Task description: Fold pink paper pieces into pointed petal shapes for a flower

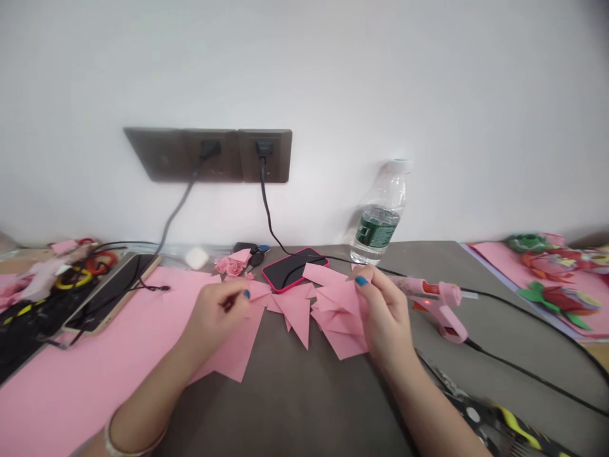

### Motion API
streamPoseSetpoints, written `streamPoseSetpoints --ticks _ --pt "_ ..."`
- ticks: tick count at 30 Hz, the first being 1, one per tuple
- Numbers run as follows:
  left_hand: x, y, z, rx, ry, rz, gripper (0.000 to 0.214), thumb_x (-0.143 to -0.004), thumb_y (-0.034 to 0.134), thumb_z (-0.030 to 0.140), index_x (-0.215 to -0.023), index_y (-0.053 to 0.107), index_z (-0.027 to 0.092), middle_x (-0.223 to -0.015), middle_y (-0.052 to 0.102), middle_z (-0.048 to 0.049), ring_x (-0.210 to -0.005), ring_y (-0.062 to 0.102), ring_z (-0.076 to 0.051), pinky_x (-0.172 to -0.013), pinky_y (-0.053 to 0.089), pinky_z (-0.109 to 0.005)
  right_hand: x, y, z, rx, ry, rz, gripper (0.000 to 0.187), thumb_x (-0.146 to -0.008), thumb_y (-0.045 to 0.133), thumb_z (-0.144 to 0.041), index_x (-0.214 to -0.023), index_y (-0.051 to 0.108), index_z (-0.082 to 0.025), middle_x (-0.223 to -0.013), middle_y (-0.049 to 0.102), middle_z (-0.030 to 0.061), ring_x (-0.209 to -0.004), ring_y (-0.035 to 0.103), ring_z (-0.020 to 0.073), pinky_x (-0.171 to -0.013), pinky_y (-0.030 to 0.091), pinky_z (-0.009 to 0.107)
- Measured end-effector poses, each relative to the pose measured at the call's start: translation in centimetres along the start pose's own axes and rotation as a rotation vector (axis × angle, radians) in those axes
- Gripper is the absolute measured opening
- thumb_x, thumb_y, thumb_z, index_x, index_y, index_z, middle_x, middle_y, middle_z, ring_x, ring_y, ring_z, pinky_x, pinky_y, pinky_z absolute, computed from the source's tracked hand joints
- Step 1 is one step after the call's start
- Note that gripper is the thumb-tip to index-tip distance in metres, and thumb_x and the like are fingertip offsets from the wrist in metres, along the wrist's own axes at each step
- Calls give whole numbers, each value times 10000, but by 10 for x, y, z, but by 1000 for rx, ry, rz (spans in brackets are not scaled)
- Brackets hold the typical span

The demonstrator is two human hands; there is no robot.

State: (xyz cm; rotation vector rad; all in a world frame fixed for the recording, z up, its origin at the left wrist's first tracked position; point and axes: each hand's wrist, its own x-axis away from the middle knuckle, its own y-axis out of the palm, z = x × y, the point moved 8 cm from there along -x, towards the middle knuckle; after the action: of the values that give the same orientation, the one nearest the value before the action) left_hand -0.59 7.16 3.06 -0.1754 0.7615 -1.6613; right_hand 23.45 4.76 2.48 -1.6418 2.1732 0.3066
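Note:
My left hand [214, 317] is closed in a pinch, thumb against curled fingers, at the edge of a small pink paper piece [258, 291]. In my right hand [387, 320] are several cut pink paper pieces [339, 317], fanned out to the left under the thumb. Between the hands, pointed pink paper cut-outs [295, 312] lie on the grey table [290, 406]. Behind them lies a phone with a red-pink edge [297, 268]. Large pink paper sheets [118, 355] spread under and left of my left forearm.
A pink glue gun [440, 301] with a cable lies right of my right hand. A water bottle [378, 228] leans near the wall. Paper flowers [561, 298] lie far right, black-and-yellow tools [499, 422] front right. Another phone [114, 292] and cables lie left.

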Motion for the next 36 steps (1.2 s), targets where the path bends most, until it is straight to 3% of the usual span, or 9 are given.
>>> streamPoseSetpoints --ticks 3,6,9,13,19,23,28,31,36 --pt "-8 -18 -15 -145 -48 78 239 -835 439 238 -597 453 217 -549 440 36 -533 424 -140 -518 327 -252 -4 7 10 161 64 -133 271 -895 463 -255 -638 384 -224 -611 357 -32 -584 357 151 -564 273 281" --pt "-10 -7 -20 -321 27 -52 183 -866 515 276 -932 672 207 -959 723 -56 -910 642 -244 -809 507 -356 2 24 19 426 75 -299 255 -827 460 -220 -599 345 -223 -557 359 -42 -541 361 144 -577 256 289" --pt "-5 8 -21 -439 129 -173 344 -834 531 188 -1152 662 206 -1250 687 -100 -1173 602 -312 -1004 478 -480 7 28 18 676 -9 -269 142 -805 486 -199 -665 471 -211 -632 547 -16 -621 497 175 -683 296 321" --pt "-4 10 -28 -475 123 -186 459 -781 447 52 -1163 662 191 -1229 703 -107 -1144 627 -309 -976 513 -500 8 24 12 808 -93 -171 66 -831 521 -202 -859 578 -221 -804 650 21 -794 597 238 -789 303 368" --pt "-8 -7 -18 -234 123 -16 406 -879 421 93 -1144 705 210 -1189 720 -94 -1181 612 -282 -1023 480 -485 9 20 -14 712 -270 -82 139 -865 513 -112 -931 555 -227 -908 659 26 -835 590 225 -800 304 374" --pt "-1 -8 -11 176 -33 144 206 -886 573 204 -998 745 226 -1045 762 -42 -1044 671 -236 -915 529 -352 20 35 -35 465 -405 -187 147 -891 503 -85 -937 523 -223 -864 633 27 -828 567 210 -755 355 345" --pt "16 27 -6 517 -230 98 85 -824 698 253 -884 718 197 -823 708 7 -824 652 -175 -738 513 -244 39 64 -40 335 -403 -400 182 -850 630 -173 -992 521 -207 -899 633 38 -829 558 211 -733 371 334" --pt "23 43 0 577 -255 30 69 -832 705 242 -804 676 185 -763 655 22 -768 614 -147 -700 485 -217 40 66 -37 314 -372 -387 164 -842 588 -114 -949 512 -213 -848 618 16 -782 547 193 -712 357 325" --pt "26 58 6 624 -292 -113 105 -881 670 269 -947 658 187 -877 698 -18 -826 647 -170 -715 510 -243 29 55 -18 210 -168 -322 143 -926 476 -153 -797 493 -212 -728 551 0 -691 490 172 -653 366 298"
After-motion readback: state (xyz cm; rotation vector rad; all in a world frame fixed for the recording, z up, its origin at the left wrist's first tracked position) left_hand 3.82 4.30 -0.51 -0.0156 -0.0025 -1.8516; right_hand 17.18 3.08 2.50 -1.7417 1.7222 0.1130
